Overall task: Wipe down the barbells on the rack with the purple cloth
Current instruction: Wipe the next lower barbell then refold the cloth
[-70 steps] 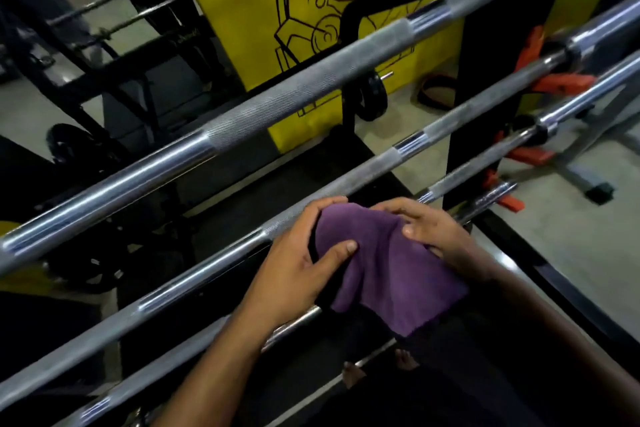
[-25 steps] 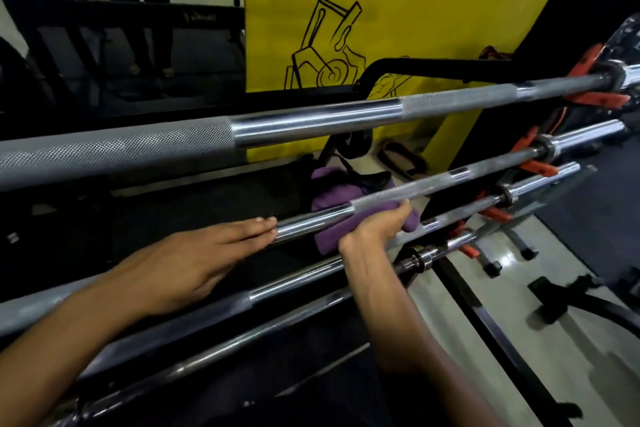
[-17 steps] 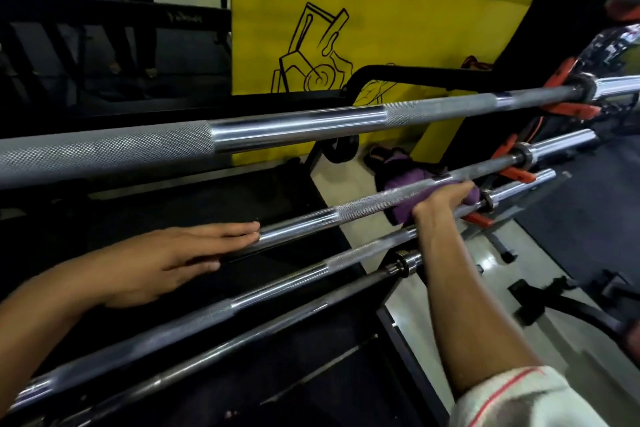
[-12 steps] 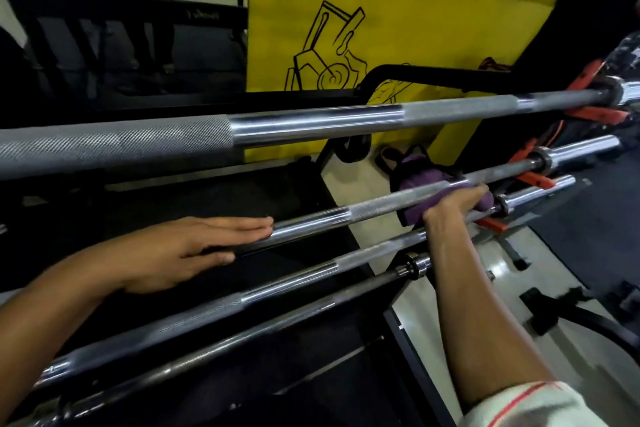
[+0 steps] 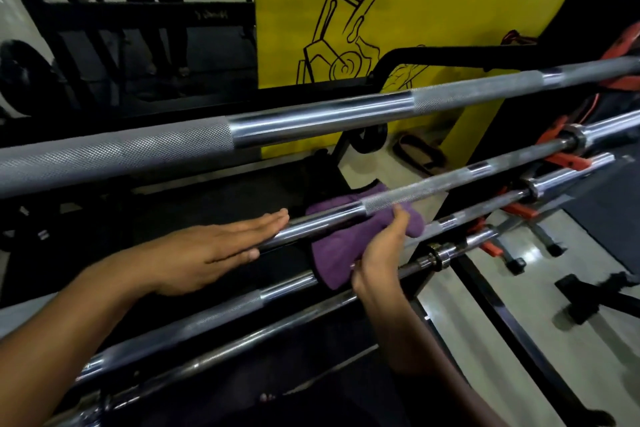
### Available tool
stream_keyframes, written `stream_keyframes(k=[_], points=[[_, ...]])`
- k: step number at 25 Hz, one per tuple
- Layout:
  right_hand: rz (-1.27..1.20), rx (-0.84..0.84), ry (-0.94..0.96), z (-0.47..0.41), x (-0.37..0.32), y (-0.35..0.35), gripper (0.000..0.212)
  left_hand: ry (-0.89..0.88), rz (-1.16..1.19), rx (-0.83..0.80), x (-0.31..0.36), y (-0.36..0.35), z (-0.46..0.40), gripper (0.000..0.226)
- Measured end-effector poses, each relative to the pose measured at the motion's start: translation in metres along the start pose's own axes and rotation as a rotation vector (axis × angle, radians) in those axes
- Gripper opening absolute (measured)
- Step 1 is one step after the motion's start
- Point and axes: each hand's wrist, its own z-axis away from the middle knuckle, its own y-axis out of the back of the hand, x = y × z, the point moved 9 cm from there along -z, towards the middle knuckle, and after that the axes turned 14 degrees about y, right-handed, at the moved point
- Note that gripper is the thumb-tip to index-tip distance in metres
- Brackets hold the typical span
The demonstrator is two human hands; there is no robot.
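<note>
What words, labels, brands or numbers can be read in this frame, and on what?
None can be read.
Faint pale lettering on the black rack crossbeam: too blurred to read.
Yellow wall panel: only a black line drawing, no words.
Barbells, including the one the purple cloth is wrapped on: no markings legible.
</note>
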Motion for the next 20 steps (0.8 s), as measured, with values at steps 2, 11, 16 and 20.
stream_keyframes(k=[2,11,16,20], points=[[0.068,-0.122,-0.034,0.011,-0.009,0.009,0.046,0.018,-0.027,0.033,0.002,0.001,0.002,0.056],[0.786,-0.532,0.636,0.075,-0.071,-0.004,0.07,0.055,-0.172,0.32,-0.009,0.007,0.042,0.063],[1.469,-0.658,1.191,0.048,-0.031,-0.049,0.069,0.246,-0.29,0.466,-0.045,0.003,0.098,0.072],[1.549,-0.713,1.338,0.09,0.002,-0.09,0.055,0.246,-0.381,0.538,-0.044,-0.005,0.098,0.074]])
